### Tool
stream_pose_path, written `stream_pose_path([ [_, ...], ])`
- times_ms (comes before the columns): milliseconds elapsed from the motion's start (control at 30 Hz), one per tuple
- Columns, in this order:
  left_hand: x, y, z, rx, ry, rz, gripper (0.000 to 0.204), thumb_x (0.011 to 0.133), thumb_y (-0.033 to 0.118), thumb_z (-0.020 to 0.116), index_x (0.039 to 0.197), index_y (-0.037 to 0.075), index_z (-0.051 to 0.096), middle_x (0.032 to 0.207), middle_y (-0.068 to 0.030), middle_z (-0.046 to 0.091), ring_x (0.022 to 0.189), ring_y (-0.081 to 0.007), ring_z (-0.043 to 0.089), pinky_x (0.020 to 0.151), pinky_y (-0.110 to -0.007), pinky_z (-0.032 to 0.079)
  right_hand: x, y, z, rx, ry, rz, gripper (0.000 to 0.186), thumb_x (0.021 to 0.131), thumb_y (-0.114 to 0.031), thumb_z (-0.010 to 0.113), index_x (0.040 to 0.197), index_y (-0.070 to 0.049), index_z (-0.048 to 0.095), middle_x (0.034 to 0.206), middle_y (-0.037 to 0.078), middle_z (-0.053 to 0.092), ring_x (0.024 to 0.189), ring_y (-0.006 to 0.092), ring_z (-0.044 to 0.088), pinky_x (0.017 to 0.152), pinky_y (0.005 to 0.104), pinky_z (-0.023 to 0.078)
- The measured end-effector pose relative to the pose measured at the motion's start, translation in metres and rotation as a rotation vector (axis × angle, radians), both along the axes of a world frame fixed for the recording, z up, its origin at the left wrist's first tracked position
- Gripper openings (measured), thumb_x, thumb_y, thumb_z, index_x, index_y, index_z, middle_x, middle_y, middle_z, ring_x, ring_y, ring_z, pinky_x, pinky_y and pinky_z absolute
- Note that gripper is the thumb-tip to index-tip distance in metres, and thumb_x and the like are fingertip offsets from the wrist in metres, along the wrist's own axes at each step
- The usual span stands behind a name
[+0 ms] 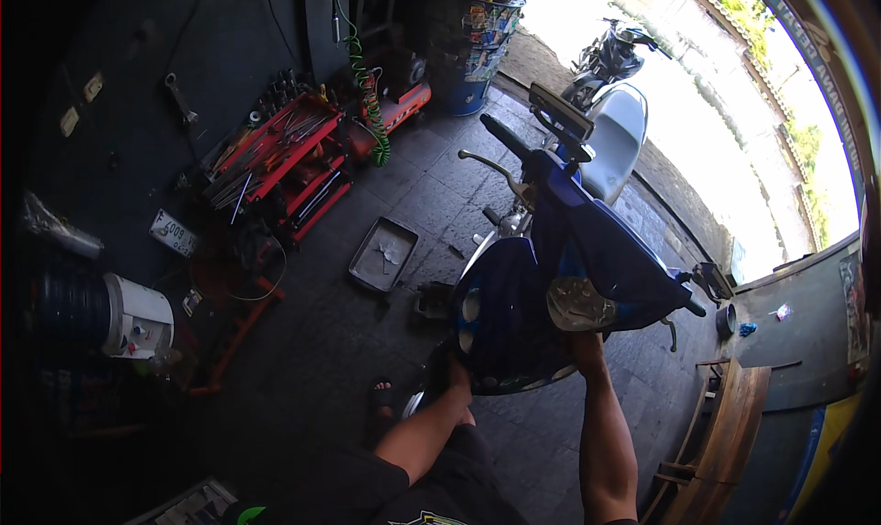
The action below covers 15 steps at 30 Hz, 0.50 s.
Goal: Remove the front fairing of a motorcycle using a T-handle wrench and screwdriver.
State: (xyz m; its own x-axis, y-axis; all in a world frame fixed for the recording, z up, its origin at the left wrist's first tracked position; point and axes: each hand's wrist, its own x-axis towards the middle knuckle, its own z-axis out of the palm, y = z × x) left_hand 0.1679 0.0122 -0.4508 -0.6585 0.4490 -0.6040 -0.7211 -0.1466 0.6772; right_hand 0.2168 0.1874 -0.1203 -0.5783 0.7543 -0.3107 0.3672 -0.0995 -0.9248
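Observation:
A dark blue motor scooter stands facing me, its handlebar cover and clear headlight above the blue front panel. My left hand is at the lower left edge of this panel, in shadow, its fingers hidden. Just below the headlight, my right hand reaches up to the panel's upper right part. Its fingers disappear behind the bodywork, so I cannot see what they grip. A brake lever sticks out at the left handlebar end.
On the tiled floor lies a metal tray with small parts in it. A red tool cart full of tools is at the left, near a green coiled hose. Another motorcycle stands behind, and a wooden bench at the right.

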Motion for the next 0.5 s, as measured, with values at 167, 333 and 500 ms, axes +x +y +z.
stream_pose_path([
  [167,-0.003,-0.001,0.038,-0.021,-0.057,0.011,0.053,0.099,0.042,0.030,0.132,0.004,0.048,0.124,-0.0115,0.057,0.106,-0.0250,0.059,0.091,-0.036,0.046,0.002,0.001,-0.006,0.046,0.028,0.016,0.026,0.096,-0.036,0.053,0.099,-0.011,0.060,0.069,-0.003,0.053,0.055,0.0065,0.049,0.047,0.0231,0.038],
  [333,0.000,-0.015,0.096,-0.155,-0.092,0.042,0.056,0.099,0.044,0.029,0.134,0.004,0.047,0.128,-0.0109,0.054,0.113,-0.0240,0.054,0.095,-0.035,0.041,0.008,0.002,-0.007,0.053,0.019,-0.033,0.021,0.096,-0.030,0.053,0.098,-0.011,0.060,0.066,-0.005,0.049,0.054,0.0057,0.046,0.047,0.0230,0.036],
  [500,-0.004,-0.016,0.116,-0.120,-0.161,0.067,0.057,0.099,0.046,0.029,0.134,0.005,0.047,0.129,-0.0105,0.053,0.115,-0.0233,0.052,0.097,-0.035,0.039,0.017,0.013,-0.010,0.477,-0.361,0.230,0.020,0.094,-0.017,0.051,0.105,-0.004,0.062,0.081,0.004,0.058,0.063,0.0105,0.053,0.054,0.0294,0.045],
])
